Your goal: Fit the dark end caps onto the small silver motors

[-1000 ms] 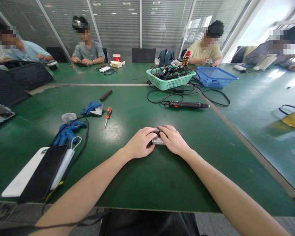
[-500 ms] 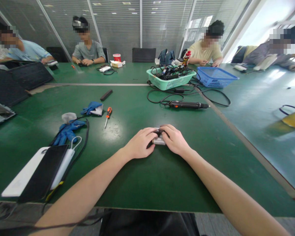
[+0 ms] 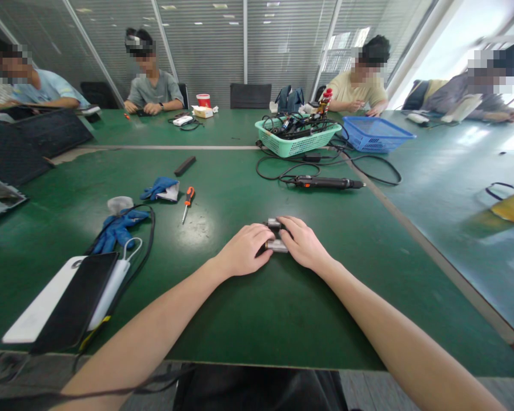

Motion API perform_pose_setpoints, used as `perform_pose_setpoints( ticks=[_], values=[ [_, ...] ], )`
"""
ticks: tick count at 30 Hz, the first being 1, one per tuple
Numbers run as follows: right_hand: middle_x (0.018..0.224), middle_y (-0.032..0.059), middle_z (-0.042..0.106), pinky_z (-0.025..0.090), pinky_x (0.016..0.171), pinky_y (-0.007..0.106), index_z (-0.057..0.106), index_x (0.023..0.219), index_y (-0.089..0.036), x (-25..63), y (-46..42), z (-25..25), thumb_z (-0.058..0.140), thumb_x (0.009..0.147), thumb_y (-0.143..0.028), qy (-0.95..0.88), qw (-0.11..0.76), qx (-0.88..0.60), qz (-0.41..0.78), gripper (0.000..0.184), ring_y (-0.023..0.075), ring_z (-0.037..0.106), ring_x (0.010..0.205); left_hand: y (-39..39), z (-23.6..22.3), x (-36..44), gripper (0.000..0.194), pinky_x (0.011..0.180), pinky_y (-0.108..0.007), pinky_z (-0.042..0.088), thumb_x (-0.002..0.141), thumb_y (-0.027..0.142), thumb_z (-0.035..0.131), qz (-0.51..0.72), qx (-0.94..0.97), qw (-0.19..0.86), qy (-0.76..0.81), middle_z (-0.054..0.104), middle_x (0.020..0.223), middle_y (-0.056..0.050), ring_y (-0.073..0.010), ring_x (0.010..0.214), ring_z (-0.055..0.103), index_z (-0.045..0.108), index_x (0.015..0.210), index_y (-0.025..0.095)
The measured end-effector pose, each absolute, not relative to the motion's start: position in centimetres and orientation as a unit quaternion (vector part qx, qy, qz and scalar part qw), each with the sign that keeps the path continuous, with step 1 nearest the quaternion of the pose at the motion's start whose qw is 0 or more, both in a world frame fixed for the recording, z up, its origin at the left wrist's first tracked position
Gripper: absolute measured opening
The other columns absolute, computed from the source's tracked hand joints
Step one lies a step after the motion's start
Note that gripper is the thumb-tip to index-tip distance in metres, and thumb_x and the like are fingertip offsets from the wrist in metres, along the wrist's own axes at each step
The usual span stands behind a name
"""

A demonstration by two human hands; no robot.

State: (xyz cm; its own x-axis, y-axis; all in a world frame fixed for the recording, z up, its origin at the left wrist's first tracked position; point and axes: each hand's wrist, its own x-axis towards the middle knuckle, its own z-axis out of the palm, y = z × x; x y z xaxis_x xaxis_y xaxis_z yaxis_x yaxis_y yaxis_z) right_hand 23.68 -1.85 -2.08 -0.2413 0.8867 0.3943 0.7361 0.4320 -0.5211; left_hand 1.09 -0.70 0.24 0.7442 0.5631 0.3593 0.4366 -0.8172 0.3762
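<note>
Both my hands rest on the green table [image 3: 248, 308] and meet at a small grey metal part [image 3: 276, 245] with a dark piece behind it. My left hand [image 3: 244, 256] curls over the part's left end, fingers closed round it. My right hand [image 3: 303, 244] grips its right end, with the fingertips reaching over a second small grey piece [image 3: 274, 223] at the far side. Most of the part is hidden under my fingers.
An orange-handled screwdriver [image 3: 187, 203], blue gloves [image 3: 119, 228], a phone on a white power bank [image 3: 75, 299], an electric screwdriver [image 3: 325, 182] with cable, a green basket [image 3: 297, 140] and a blue basket [image 3: 374, 134] lie about. Several people sit at the far side.
My fingers have shifted slightly on the part, and the small grey piece at the far side shows more clearly. My arms have stayed in place.
</note>
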Motion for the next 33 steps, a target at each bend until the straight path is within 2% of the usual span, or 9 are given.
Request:
perform_pose_setpoints(
  ticks=[12,21,33],
  values=[
    [0.138,0.0145,0.062,0.043,0.115,0.049,0.056,0.139,-0.017,23.8,-1.7,-2.3,0.042,0.102,-0.031,-0.78,0.319,-0.526,0.116,0.042,0.0295,0.056,0.131,-0.7,0.1,1.2,0.023,0.105,-0.046,0.048,0.096,0.029,0.054,0.257,0.911,0.139,0.289,0.065,0.121,-0.01,-0.0271,0.12,0.058,0.058,0.117,0.02],
    [0.136,0.0135,0.063,0.043,0.114,0.048,0.058,0.137,-0.019,23.7,-1.7,-2.1,0.042,0.103,-0.033,-0.776,0.323,-0.528,0.123,0.04,0.029,0.057,0.129,0.1,-0.6,0.9,0.028,0.1,-0.043,0.051,0.083,0.009,0.053,0.303,0.874,0.141,0.352,0.067,0.111,-0.007,-0.0251,0.11,0.06,0.059,0.108,0.02],
    [0.132,0.0123,0.065,0.047,0.111,0.049,0.061,0.131,-0.021,23.8,-1.9,-1.9,0.045,0.102,-0.03,-0.775,0.353,-0.512,0.107,0.034,0.0287,0.059,0.125,0.8,-1.5,0.9,0.026,0.099,-0.043,0.051,0.083,0.008,0.053,0.292,0.863,0.122,0.394,0.066,0.109,-0.007,-0.0245,0.108,0.06,0.061,0.106,0.019]
  ],
)
